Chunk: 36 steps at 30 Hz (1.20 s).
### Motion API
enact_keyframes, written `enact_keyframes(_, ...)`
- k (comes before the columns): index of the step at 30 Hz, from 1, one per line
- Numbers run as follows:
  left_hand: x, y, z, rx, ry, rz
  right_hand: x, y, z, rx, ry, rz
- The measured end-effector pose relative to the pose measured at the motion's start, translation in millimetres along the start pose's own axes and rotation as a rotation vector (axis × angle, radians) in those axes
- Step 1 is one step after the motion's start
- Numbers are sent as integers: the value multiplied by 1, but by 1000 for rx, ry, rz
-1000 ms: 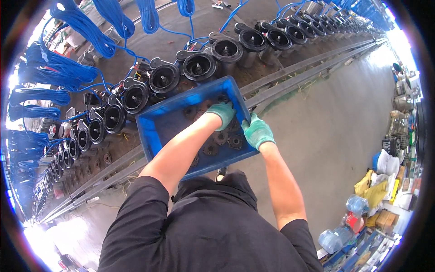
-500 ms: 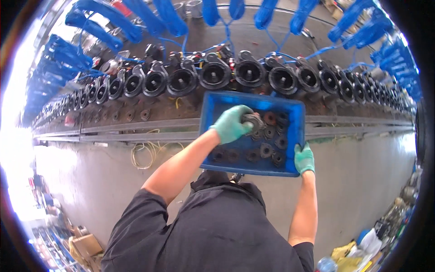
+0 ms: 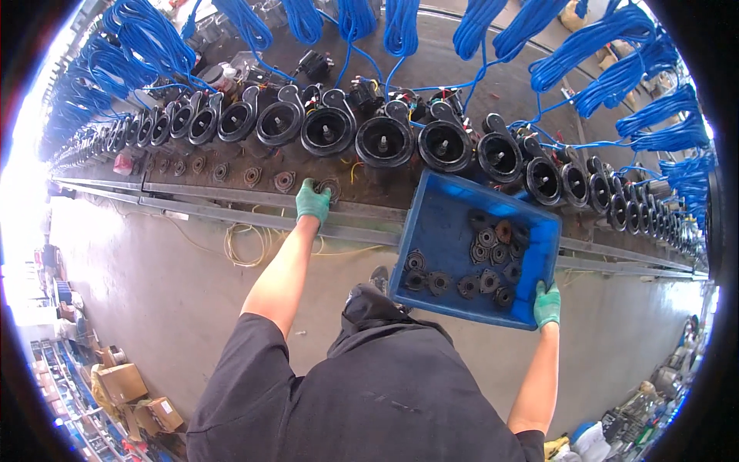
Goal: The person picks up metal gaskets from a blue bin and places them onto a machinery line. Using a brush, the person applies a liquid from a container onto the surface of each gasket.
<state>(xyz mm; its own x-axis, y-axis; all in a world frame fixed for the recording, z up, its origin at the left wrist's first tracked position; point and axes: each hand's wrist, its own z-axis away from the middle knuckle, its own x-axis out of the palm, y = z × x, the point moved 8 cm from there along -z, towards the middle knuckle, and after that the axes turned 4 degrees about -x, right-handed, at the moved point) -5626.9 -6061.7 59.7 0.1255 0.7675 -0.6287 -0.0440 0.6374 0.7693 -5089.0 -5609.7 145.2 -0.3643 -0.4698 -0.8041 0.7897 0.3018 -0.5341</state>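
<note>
My left hand (image 3: 313, 203), in a green glove, is at the front edge of the bench, its fingers closed on the side of a round dark flanged disc (image 3: 330, 188) lying there. My right hand (image 3: 547, 306), also gloved, grips the right wall of a blue plastic crate (image 3: 471, 309). The crate tilts a little, its far side against the bench. Several similar dark flanged discs (image 3: 489, 281) lie inside it, one of them rusty brown (image 3: 503, 231).
Along the bench runs a row of black round motor housings (image 3: 383, 143) with blue cable coils (image 3: 401, 27) behind. More discs (image 3: 252, 177) lie spaced along the bench edge to the left. A pale hose (image 3: 250, 245) hangs below. Cardboard boxes (image 3: 123, 383) stand at the lower left.
My left hand has gone from over the crate to the bench edge at left, taking a disc there. The crate, with my right hand on it, has shifted right in view and tilted.
</note>
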Motion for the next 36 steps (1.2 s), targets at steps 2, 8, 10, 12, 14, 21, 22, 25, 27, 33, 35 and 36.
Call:
enact_keyframes(2, 6, -2, -6, 94, -15, -149, 1, 8, -3, -20, 24, 12)
enact_keyframes(8, 12, 45, 36, 162, -134, -116, -2, -1, 5, 13, 57, 58)
enact_keyframes(10, 45, 23, 38, 10, -323, 133, -4, -6, 5, 9, 59, 63)
enact_keyframes(12, 78, 17, 45, -31, -409, 117, -3, 1, 2, 4, 67, 59)
enact_keyframes(14, 86, 34, 53, 88, -374, 57, 0, 12, 1, 34, 55, 69)
enact_keyframes(21, 58, 85, 82, 400, -75, -71, -12, -7, 10, 5, 83, 97)
enact_keyframes(22, 58, 81, 85, 354, -119, -30, -13, -6, 7, -37, 95, 65)
enact_keyframes(25, 57, 91, 106, 269, -204, 102, -19, -2, 2, -5, 65, 93)
enact_keyframes(27, 60, 104, 123, 371, -233, 90, -27, 20, -5, -7, 90, 54)
enact_keyframes(33, 68, 205, 222, 432, -134, 217, -99, 74, -30, 1, 66, 100)
enact_keyframes(35, 91, 249, 263, 485, -166, 241, -116, 108, -46, 22, 32, 93)
enact_keyframes(36, 110, 281, 289, 519, -283, 201, -126, 122, -53, 29, 39, 91)
